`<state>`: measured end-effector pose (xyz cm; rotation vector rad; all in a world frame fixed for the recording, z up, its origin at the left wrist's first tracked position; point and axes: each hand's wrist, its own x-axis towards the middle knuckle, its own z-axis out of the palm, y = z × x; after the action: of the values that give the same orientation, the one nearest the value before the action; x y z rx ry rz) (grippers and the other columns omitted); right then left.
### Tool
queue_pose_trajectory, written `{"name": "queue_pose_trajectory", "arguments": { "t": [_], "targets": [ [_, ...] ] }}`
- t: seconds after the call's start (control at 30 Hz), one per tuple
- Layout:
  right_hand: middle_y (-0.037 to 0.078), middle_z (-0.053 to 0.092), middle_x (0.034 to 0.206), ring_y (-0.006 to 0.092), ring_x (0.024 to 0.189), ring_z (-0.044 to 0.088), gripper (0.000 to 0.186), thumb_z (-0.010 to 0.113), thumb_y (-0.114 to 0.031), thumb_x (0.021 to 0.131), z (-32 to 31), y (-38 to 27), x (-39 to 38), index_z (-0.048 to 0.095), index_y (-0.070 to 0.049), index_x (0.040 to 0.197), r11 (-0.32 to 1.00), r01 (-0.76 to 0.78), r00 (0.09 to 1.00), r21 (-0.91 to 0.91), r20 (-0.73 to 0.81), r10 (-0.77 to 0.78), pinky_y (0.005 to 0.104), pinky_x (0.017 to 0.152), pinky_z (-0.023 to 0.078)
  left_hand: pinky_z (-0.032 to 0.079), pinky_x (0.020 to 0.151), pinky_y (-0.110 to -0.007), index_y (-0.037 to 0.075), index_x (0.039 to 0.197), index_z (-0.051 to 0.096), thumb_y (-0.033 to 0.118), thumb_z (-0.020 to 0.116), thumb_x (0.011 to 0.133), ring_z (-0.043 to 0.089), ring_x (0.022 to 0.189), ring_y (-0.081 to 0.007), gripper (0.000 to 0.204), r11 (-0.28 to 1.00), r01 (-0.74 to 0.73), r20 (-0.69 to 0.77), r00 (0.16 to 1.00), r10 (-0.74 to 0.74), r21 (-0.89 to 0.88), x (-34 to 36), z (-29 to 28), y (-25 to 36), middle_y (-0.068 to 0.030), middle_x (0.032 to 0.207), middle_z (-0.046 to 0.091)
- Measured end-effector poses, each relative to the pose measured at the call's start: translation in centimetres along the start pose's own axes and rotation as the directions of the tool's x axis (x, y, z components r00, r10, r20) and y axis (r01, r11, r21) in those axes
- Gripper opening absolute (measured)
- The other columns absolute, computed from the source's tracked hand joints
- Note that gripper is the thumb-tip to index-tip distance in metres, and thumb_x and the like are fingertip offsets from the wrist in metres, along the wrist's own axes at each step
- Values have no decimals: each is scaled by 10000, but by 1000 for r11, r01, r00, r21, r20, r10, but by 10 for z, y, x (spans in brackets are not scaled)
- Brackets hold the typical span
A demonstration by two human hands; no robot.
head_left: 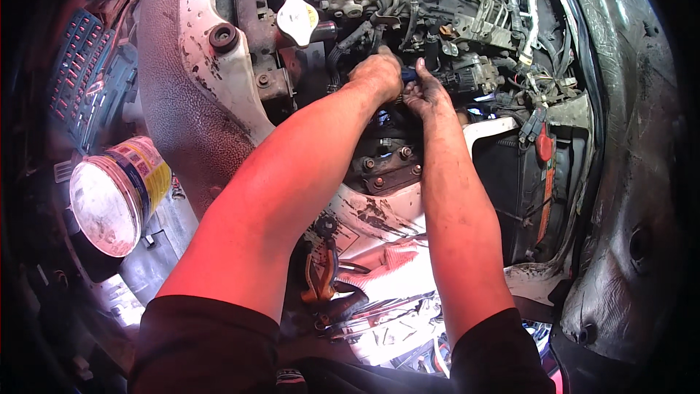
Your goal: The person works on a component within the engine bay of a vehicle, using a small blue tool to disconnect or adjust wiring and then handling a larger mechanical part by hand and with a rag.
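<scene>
Both arms reach into an engine bay. My left hand (pixel 379 75) is closed, its back toward me, among the hoses; its fingertips are mostly hidden. Close beside it, my right hand (pixel 429 93) has its thumb raised and its fingers curled. A small dark blue piece (pixel 409 74) shows between the two hands, too little of it visible to name. Just right of my right hand sits a dirty metal engine part (pixel 474 76). Below the hands lies a dark bracket with rusty bolts (pixel 394 168).
A white radiator cap (pixel 297 20) stands left of the hands. A black battery (pixel 507 190) with a red terminal cover (pixel 544 147) is at the right. A white-lidded tub (pixel 109 204) sits far left. Orange-handled pliers (pixel 319 277) lie on the near edge.
</scene>
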<state>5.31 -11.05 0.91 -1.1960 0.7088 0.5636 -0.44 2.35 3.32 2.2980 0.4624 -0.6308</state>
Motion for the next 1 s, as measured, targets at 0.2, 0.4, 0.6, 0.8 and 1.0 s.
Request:
{"name": "queue_pose_trajectory", "arguments": {
  "t": [0.2,0.4,0.6,0.8,1.0],
  "targets": [
    [22,470,621,156,502,427,164,652,-185,878,7,7,-3,553,-57,846,1000,10,1000,4,-27,-10,270,507,450,471,935,-443,76,1192,603,382,616,851,545,1176,-295,458,975,-220,-27,975,220,-6,14,8,-14,-117,1272,568],
    [11,502,701,126,518,393,139,647,-177,885,2,6,9,555,-73,880,998,53,999,21,-11,-52,243,431,323,466,920,-394,-24,1193,534,446,646,820,577,1096,-334,610,992,-90,-130,988,78,-88,5,8,-12,-224,1136,605],
    [24,531,730,121,586,476,171,667,-200,871,-10,3,15,546,-80,882,996,35,999,79,-34,-33,229,473,402,471,909,-409,-16,1147,568,400,634,838,584,1077,-343,522,983,-154,-68,987,148,-101,-7,1,-6,-207,1098,626],
    [9,513,688,117,572,433,159,654,-192,882,0,5,4,540,-87,847,999,21,998,32,-65,-19,246,504,349,486,871,-442,8,1210,466,265,673,814,609,1034,-353,515,988,-151,-141,979,147,-19,-21,-10,-6,-201,1063,643],
    [44,588,766,164,718,560,134,592,-173,913,-9,5,5,588,-58,845,998,61,998,2,-9,-61,277,627,449,489,912,-421,-5,1237,487,205,633,831,586,1111,-328,480,979,-137,-31,990,134,-150,-19,-10,-3,-219,1140,618]
  ]
}}
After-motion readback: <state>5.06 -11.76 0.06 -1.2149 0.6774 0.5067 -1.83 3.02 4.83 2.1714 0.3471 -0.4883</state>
